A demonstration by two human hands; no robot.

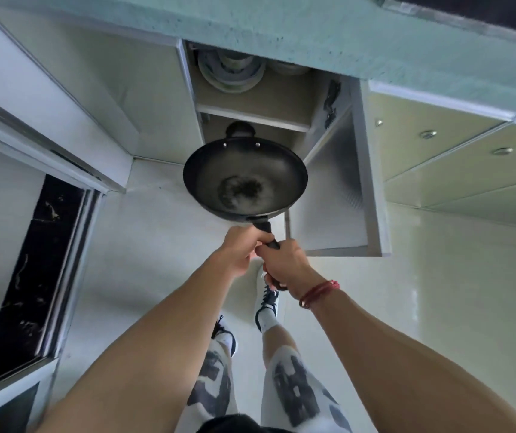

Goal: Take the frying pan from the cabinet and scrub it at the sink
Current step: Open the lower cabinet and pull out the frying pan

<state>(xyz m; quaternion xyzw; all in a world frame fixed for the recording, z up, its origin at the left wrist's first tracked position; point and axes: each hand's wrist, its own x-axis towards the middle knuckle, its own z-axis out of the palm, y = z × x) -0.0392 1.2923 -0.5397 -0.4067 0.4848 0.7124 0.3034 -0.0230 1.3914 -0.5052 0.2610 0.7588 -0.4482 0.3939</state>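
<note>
Frying pan (245, 178) hangs at the cabinet (252, 117) mouth, 12 o'clock; your left hand (238, 251) and right hand (287, 264) both curl round its handle (264, 228); swing toward 3 o'clock and the rim could clip the open door (328, 198).

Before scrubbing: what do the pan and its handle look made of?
The round black frying pan: dark metal, perhaps carbon steel or iron; dull sheen, mottled worn patch at centre, two bright rivets. Its straight black handle, gripped by left hand and right hand: probably plastic, smooth, mostly covered.
</note>
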